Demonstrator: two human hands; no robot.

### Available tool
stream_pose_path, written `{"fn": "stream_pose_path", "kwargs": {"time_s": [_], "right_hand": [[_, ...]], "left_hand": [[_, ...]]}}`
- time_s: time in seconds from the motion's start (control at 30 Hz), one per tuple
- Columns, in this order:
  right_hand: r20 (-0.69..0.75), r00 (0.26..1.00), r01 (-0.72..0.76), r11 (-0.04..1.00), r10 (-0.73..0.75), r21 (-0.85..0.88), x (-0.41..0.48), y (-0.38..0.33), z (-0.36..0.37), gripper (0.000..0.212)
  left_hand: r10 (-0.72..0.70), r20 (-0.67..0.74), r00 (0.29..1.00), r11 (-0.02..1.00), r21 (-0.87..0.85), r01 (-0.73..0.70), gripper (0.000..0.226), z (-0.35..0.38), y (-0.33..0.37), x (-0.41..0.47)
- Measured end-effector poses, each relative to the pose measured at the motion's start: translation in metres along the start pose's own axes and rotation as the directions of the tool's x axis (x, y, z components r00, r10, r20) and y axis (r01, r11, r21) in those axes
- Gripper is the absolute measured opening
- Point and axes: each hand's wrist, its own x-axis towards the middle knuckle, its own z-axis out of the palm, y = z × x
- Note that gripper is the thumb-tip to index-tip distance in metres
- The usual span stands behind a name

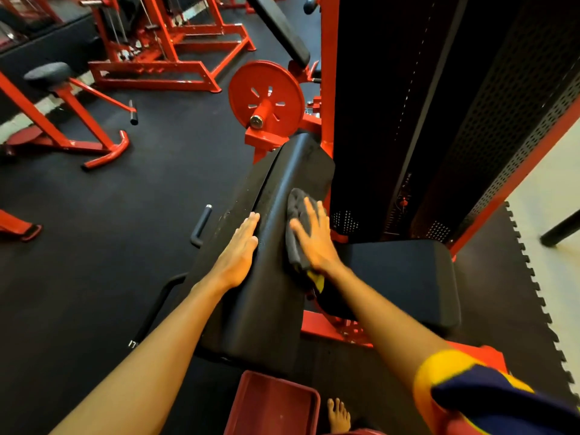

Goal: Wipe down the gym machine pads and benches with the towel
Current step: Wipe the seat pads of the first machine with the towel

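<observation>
Both bare arms reach straight forward and down, nearly parallel, the right one coming out of a yellow and dark blue sleeve [464, 384]. The right hand [314, 237] lies palm down with its fingers straight and spread, and the left hand [240, 249] lies palm down beside it with its fingers straight and close together. The towel [296, 202] is dark grey and bunched into soft folds, with a yellow patch showing at its near end by the right wrist; it sits on the upper right part of a long, sloping black pad [270, 309] that looks matte and faintly speckled. The right hand is flat and wide, pressing the towel onto the pad rather than gripping it. The left hand is equally flat and holds nothing, resting on the pad's left edge. Just right of the pad sits a lower black seat [405, 277] on a red frame, with a tall black perforated panel [470, 120] behind it. A red disc [266, 95] stands beyond the pad's far end. A red tray [273, 403] and a bare foot [338, 414] are on the dark floor [110, 230] below.
</observation>
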Motion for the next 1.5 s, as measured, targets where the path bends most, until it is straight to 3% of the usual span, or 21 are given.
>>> {"fn": "stream_pose_path", "kwargs": {"time_s": [0.07, 0.13, 0.27, 0.33, 0.4, 0.53, 0.73, 0.87, 1.13, 1.23, 1.4, 1.5], "right_hand": [[-0.010, 0.980, -0.196, 0.978, 0.197, 0.075, 0.035, -0.028, -0.005, 0.068], [-0.028, 0.973, -0.227, 0.974, 0.227, -0.011, 0.045, -0.052, 0.000, 0.063], [0.002, 0.994, 0.112, 0.983, -0.113, -0.145, -0.002, -0.059, 0.014, 0.059], [0.013, 0.983, 0.181, 0.973, -0.181, -0.146, -0.034, -0.044, 0.020, 0.060], [-0.006, 0.993, 0.116, 0.991, -0.117, -0.072, -0.055, -0.034, 0.024, 0.062], [-0.028, 0.988, -0.148, 0.977, 0.154, 0.153, -0.042, -0.025, 0.021, 0.069], [-0.081, 0.928, -0.335, 0.909, 0.364, 0.247, 0.041, -0.037, -0.007, 0.065], [-0.099, 0.897, -0.386, 0.874, 0.430, 0.295, 0.065, -0.042, -0.022, 0.064], [-0.081, 0.962, -0.249, 0.960, 0.260, 0.126, -0.021, -0.039, 0.013, 0.064], [-0.090, 0.965, -0.240, 0.967, 0.248, 0.086, 0.009, -0.032, 0.002, 0.062], [-0.094, 0.922, -0.371, 0.927, 0.375, 0.062, 0.098, -0.054, -0.019, 0.061], [-0.083, 0.977, -0.201, 0.978, 0.196, -0.060, 0.094, -0.062, -0.008, 0.059]], "left_hand": [[-0.006, 0.004, 1.000, 1.000, 0.025, 0.006, 0.061, -0.003, -0.002, 0.002], [-0.021, 0.012, 1.000, 1.000, 0.023, 0.020, 0.058, -0.003, 0.001, 0.006], [-0.051, -0.013, 0.999, 0.996, -0.069, 0.050, 0.058, -0.005, 0.016, 0.027], [-0.064, -0.033, 0.997, 0.989, -0.139, 0.059, 0.063, -0.006, 0.022, 0.040], [-0.093, -0.031, 0.995, 0.986, -0.144, 0.088, 0.055, -0.007, 0.025, 0.050], [-0.098, -0.041, 0.994, 0.989, -0.113, 0.093, 0.053, -0.003, 0.034, 0.065], [-0.102, -0.070, 0.992, 0.993, -0.073, 0.097, 0.054, 0.001, 0.033, 0.070], [-0.097, -0.081, 0.992, 0.994, -0.061, 0.092, 0.054, 0.001, 0.035, 0.069], [-0.092, -0.071, 0.993, 0.995, -0.035, 0.090, 0.055, 0.001, 0.030, 0.070], [-0.094, -0.068, 0.993, 0.995, -0.027, 0.093, 0.055, 0.002, 0.031, 0.070], [-0.105, -0.073, 0.992, 0.994, -0.020, 0.104, 0.056, 0.002, 0.031, 0.070], [-0.102, -0.078, 0.992, 0.995, -0.030, 0.100, 0.056, 0.001, 0.032, 0.071]]}}
